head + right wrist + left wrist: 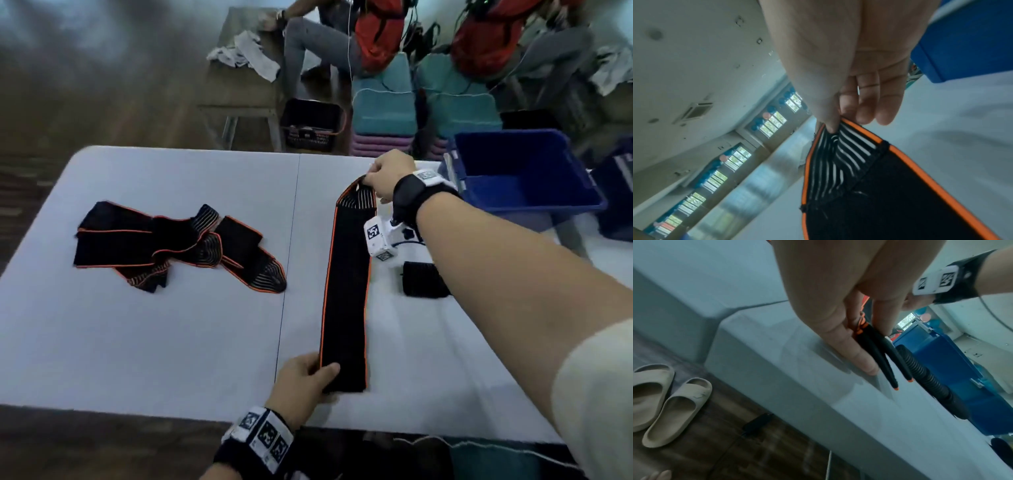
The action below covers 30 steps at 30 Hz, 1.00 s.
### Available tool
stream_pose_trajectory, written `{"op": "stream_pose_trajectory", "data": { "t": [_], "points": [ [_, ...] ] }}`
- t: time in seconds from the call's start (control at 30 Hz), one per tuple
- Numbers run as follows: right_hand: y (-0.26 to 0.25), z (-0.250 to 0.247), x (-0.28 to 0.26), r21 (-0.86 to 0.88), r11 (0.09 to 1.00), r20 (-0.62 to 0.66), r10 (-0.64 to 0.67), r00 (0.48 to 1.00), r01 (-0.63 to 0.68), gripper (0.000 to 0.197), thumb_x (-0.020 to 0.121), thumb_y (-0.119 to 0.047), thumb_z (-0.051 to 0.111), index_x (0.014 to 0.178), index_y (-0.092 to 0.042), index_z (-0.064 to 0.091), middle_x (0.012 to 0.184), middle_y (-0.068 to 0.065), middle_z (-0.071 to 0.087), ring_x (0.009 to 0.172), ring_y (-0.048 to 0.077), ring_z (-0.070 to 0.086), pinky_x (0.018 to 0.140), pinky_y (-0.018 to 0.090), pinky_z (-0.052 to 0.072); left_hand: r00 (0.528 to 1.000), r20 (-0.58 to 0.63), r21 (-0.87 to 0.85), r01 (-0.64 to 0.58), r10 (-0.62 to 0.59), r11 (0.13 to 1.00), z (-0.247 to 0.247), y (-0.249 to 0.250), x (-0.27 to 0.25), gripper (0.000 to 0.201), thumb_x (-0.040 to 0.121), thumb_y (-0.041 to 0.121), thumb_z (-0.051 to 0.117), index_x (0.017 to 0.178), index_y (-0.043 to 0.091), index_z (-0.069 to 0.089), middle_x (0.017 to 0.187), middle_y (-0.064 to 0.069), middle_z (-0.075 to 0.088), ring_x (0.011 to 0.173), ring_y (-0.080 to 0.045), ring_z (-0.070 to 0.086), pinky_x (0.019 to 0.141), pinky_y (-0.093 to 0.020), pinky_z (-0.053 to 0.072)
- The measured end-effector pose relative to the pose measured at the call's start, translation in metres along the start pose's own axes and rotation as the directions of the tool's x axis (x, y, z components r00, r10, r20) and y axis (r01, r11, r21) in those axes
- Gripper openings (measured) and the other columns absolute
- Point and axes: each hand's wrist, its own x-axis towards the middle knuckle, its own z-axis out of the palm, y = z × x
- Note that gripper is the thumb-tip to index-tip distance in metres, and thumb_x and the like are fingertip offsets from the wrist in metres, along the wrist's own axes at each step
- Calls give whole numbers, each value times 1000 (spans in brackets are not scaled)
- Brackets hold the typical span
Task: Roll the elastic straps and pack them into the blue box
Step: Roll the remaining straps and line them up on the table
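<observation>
Left hand (305, 380) is pinching the near end, and right hand (387, 178) the striped far end, of a long black orange-edged elastic strap (346, 294), seemingly stretching it flat along the white desk (171, 335) for rolling; the open blue plastic box (524, 171) is standing just beside the right hand.

Both wrists wear black bands (407, 192) carrying white blocks printed with black square markers (263, 433). A white camera unit (380, 236) hangs under the right wrist. The right arm's sleeve (596, 394) is cream.

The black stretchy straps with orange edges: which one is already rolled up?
The small black rolled strap beside the right forearm. The long strap is stretched flat between both hands, and the others lie tangled.
</observation>
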Motion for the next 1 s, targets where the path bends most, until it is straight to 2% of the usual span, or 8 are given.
{"op": "stream_pose_trajectory", "data": {
  "t": [0.2,0.3,0.4,0.5,0.6,0.7,0.8,1.0],
  "points": [
    [24,18,-41,-100,967,-35,-241,970,236,36,85,-35,71,116,-17,66,111,5,67,98,25,62,86,30,46,993,-107,-29,39,-42,999,6,7,8,22,84,18,74,89,-3,71,91,-26,74,85,-41,74,71,-57,63],
    [48,32,-137,-32,853,102,-516,851,521,47,78,-51,69,114,-22,65,110,2,65,97,22,61,89,41,53,992,-99,-64,74,-80,995,8,13,11,25,88,11,72,90,-13,65,89,-35,70,82,-47,73,71,-63,60],
    [85,67,-239,-70,752,355,-595,721,655,73,71,-64,67,131,-23,56,120,-2,56,108,18,54,86,33,52,990,-79,-129,102,-113,986,10,26,13,19,91,8,70,84,-10,66,83,-32,67,77,-45,72,73,-63,60],
    [108,101,-277,-170,745,357,-564,745,645,69,74,-45,69,136,-16,56,119,1,58,104,22,56,79,35,57,989,-15,-82,146,-148,986,9,40,13,30,95,15,67,99,-15,64,92,-38,69,82,-55,71,74,-58,61],
    [113,117,-276,-208,754,132,-610,782,623,55,66,-18,78,120,-8,69,105,5,67,90,26,64,72,35,59,997,-78,223,38,-21,974,-3,48,9,20,94,16,58,104,2,68,86,-18,72,69,-35,72,63,-44,60],
    [112,122,-280,-182,766,44,-620,784,616,49,64,-15,77,113,-9,73,100,3,67,86,23,64,68,29,57,930,128,756,-317,345,572,-23,47,4,43,82,13,59,122,27,60,113,7,58,94,-11,60,84,-31,55],
    [106,121,-284,-169,777,42,-609,792,607,41,68,-20,70,108,-14,73,97,0,65,85,21,61,66,27,53,818,434,841,-518,377,155,-25,37,5,57,78,17,60,134,29,55,128,10,49,112,-12,46,92,-28,50],
    [112,119,-289,-71,824,123,-552,825,562,49,71,-12,66,121,-12,70,109,1,67,100,21,61,86,28,54,765,420,845,-526,489,97,-20,21,9,43,85,17,62,127,25,64,119,6,61,106,-18,55,87,-30,52]
  ]
}}
